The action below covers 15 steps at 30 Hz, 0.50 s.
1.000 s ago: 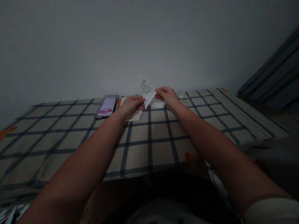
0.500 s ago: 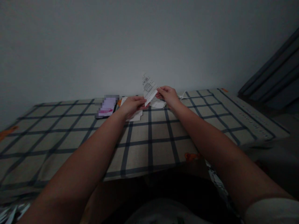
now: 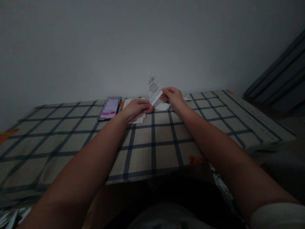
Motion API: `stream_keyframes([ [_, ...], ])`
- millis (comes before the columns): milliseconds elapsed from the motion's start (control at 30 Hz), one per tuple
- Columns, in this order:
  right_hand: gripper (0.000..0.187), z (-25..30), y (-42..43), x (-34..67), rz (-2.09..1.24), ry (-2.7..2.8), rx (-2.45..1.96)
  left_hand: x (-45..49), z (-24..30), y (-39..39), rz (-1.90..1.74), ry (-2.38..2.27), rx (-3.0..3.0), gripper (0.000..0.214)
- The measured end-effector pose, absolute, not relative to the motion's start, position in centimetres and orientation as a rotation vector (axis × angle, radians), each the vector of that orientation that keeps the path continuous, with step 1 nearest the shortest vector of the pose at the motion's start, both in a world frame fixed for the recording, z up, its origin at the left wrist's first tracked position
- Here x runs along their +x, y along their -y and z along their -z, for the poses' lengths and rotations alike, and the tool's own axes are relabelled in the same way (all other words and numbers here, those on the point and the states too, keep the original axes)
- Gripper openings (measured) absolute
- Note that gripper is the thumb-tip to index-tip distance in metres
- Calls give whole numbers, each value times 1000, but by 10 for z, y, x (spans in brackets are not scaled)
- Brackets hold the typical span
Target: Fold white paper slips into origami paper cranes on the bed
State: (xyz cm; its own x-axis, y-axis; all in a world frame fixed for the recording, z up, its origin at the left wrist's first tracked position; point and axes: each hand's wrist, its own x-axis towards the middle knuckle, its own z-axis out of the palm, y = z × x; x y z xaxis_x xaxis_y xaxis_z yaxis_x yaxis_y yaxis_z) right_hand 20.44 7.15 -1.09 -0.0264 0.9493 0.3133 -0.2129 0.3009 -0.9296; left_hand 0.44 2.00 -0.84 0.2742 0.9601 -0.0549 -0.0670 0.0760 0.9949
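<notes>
A printed sheet of paper (image 3: 155, 89), its outline roughly triangular, is held up above the table between both hands. My left hand (image 3: 138, 108) pinches its lower corner. At the right edge, the fingertips of my right hand (image 3: 173, 96) are closed on the same sheet. Behind and below it lies another white paper (image 3: 163, 106), partly covered by the held sheet and my right hand. Under my left hand some white papers (image 3: 140, 120) rest on the cloth, largely hidden by the hand and wrist.
A phone (image 3: 110, 109) with a lit, partly blurred screen lies left of my left hand. The checked tablecloth (image 3: 164, 152) covers the table up to the grey wall (image 3: 143, 38). White strings (image 3: 189, 98) lie beyond my right hand. A dark curtain (image 3: 281, 70) hangs at the right.
Both hands and the held sheet have shifted slightly to the right. The sheet stands a little more upright and its top looks more pointed.
</notes>
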Motion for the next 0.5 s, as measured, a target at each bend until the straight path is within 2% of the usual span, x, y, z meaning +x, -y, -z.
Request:
stream_keyframes([
  [300, 14, 12, -71, 206, -1105, 1220, -769, 1, 15, -27, -1009, -897, 1284, 23],
  [500, 15, 10, -70, 208, -1079, 1197, -819, 1, 22, -30, -1258, -959, 1356, 52],
])
